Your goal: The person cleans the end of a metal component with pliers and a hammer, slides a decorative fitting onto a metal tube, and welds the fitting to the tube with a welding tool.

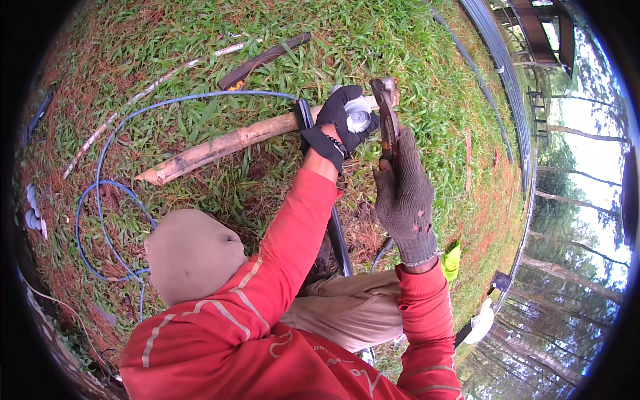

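Note:
My left hand [343, 123], in a black glove, grips a silvery cylindrical piece [358, 117] above a pale wooden stake [212, 148] lying on the grass. A black pipe [338, 243] runs beneath that wrist, and a blue hose [233, 93] reaches its upper end. Just to the right, my right hand [405, 193], in a torn grey knit glove, is closed on a dark hand tool [385, 107]; its head is up beside the silvery piece, whether touching I cannot tell.
A dark bar [263, 60], a thin pale pole [150, 90] and hose loops lie on grass. Long dark pipes [507, 87] run along the right, near trees and a shelter [540, 37]. A bright yellow-green item [450, 260] lies by my right forearm. My beige-clad legs [343, 307] are below.

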`<state>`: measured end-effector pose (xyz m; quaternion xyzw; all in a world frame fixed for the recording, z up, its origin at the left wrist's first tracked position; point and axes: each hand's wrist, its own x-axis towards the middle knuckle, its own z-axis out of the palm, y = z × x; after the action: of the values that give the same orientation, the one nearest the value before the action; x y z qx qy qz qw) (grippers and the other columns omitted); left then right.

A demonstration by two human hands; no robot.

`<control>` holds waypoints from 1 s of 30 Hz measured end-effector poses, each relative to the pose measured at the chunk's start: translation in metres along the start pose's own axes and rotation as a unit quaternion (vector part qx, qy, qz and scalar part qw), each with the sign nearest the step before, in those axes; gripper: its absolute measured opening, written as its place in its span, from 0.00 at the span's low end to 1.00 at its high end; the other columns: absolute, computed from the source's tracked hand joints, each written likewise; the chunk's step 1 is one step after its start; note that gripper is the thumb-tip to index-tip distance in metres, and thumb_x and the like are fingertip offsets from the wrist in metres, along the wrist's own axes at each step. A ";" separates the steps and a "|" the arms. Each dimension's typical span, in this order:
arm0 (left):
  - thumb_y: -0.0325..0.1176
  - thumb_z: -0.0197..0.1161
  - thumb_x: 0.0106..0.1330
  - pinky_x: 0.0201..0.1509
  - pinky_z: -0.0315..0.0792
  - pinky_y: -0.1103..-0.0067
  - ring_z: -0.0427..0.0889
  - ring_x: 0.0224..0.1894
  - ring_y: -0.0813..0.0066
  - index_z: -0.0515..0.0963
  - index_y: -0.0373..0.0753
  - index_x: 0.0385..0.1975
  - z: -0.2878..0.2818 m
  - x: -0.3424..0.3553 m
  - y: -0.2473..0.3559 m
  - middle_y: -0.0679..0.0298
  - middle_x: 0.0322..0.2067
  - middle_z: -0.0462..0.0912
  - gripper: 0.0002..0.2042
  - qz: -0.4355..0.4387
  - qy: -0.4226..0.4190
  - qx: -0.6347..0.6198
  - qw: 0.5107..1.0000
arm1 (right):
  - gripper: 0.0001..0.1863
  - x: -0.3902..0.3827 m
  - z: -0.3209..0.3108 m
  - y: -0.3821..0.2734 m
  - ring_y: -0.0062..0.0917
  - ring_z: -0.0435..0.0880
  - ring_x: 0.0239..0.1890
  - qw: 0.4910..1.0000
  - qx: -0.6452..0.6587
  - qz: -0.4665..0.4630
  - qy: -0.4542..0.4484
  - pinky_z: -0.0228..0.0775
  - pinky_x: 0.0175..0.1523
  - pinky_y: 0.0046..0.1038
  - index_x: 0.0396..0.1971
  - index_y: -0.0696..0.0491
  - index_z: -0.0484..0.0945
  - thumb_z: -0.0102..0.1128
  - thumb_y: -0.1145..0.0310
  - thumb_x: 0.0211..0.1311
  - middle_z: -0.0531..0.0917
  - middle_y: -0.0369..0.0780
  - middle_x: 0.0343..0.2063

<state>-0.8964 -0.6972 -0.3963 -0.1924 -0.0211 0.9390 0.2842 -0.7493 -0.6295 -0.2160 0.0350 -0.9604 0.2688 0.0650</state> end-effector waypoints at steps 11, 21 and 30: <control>0.40 0.64 0.74 0.46 0.84 0.62 0.88 0.38 0.63 0.84 0.47 0.41 -0.009 0.012 -0.002 0.66 0.35 0.87 0.06 -0.017 -0.021 -0.031 0.999 | 0.34 0.002 -0.001 0.000 0.57 0.89 0.51 0.999 -0.036 0.026 -0.018 0.83 0.52 0.49 0.77 0.58 0.66 0.58 0.78 0.72 0.86 0.59 0.53; 0.42 0.68 0.72 0.51 0.85 0.56 0.88 0.45 0.60 0.82 0.45 0.47 -0.016 0.000 0.006 0.62 0.43 0.88 0.11 0.024 -0.041 0.020 0.999 | 0.31 0.002 -0.004 0.018 0.50 0.91 0.54 0.999 -0.032 0.006 -0.014 0.84 0.56 0.43 0.75 0.59 0.69 0.56 0.79 0.73 0.88 0.57 0.52; 0.45 0.72 0.71 0.50 0.88 0.59 0.88 0.49 0.54 0.78 0.38 0.54 -0.020 0.007 0.006 0.55 0.49 0.87 0.20 -0.049 -0.092 -0.125 0.987 | 0.31 0.005 -0.005 0.013 0.50 0.92 0.51 0.999 -0.035 0.015 -0.037 0.85 0.53 0.42 0.75 0.61 0.68 0.58 0.78 0.73 0.89 0.57 0.50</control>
<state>-0.8973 -0.6994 -0.4177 -0.1376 -0.1742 0.9276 0.3004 -0.7549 -0.6164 -0.2180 0.0278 -0.9714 0.2344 0.0267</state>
